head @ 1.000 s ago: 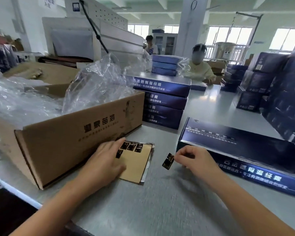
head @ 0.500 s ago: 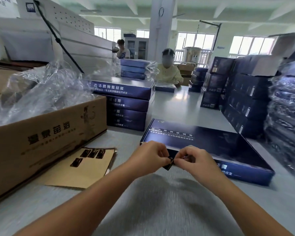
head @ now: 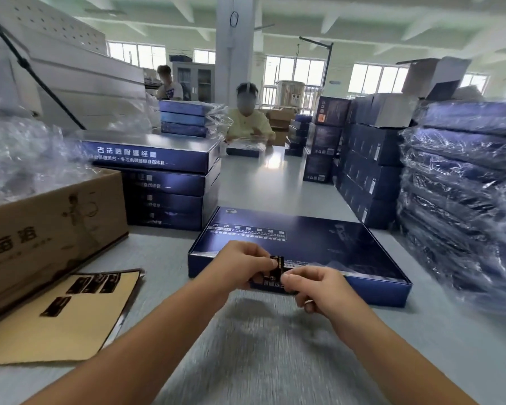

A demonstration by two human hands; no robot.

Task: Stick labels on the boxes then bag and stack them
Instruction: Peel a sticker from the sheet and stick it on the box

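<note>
A flat dark blue box (head: 319,244) lies on the grey table (head: 263,361) straight ahead of me. Both hands hold a small black label (head: 276,267) with gold print at the box's near edge. My left hand (head: 243,264) pinches the label's upper left side. My right hand (head: 313,285) pinches its lower right corner. Whether the label touches the box I cannot tell. A tan backing sheet (head: 62,317) with several more black labels lies on the table to my left.
A cardboard carton (head: 47,229) full of clear plastic bags stands at the left. Behind the flat box is a stack of blue boxes (head: 164,182). Bagged boxes (head: 462,200) are piled at the right, with unbagged stacks (head: 368,171) beyond. Two people sit at the far end.
My left hand left the backing sheet and joined my right hand on the label. Both hands have carried the label forward to the near edge of the blue box.
</note>
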